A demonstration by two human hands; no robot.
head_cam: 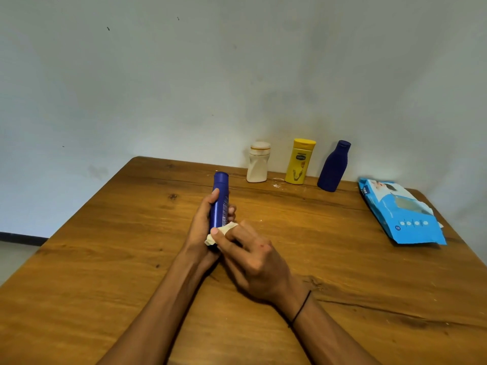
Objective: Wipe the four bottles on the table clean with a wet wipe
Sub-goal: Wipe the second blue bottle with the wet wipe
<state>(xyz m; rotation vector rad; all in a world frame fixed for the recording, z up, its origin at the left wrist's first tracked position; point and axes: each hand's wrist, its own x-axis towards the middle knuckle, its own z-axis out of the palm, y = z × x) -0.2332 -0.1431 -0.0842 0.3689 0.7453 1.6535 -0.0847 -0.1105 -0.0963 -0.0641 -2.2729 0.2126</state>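
Note:
My left hand point(201, 227) grips a slim dark blue bottle point(220, 196) above the middle of the wooden table point(105, 272), cap pointing away from me. My right hand point(253, 256) holds a white wet wipe point(224, 231) wrapped against the bottle's lower end. Three other bottles stand in a row at the table's far edge by the wall: a white one point(258, 162), a yellow one point(299, 161) and a rounded dark blue one point(333, 166).
A blue pack of wet wipes point(402, 213) lies flat near the table's right edge, a wipe poking out of its flap. A pale wall rises directly behind the table. The table's left corner drops off to a tiled floor.

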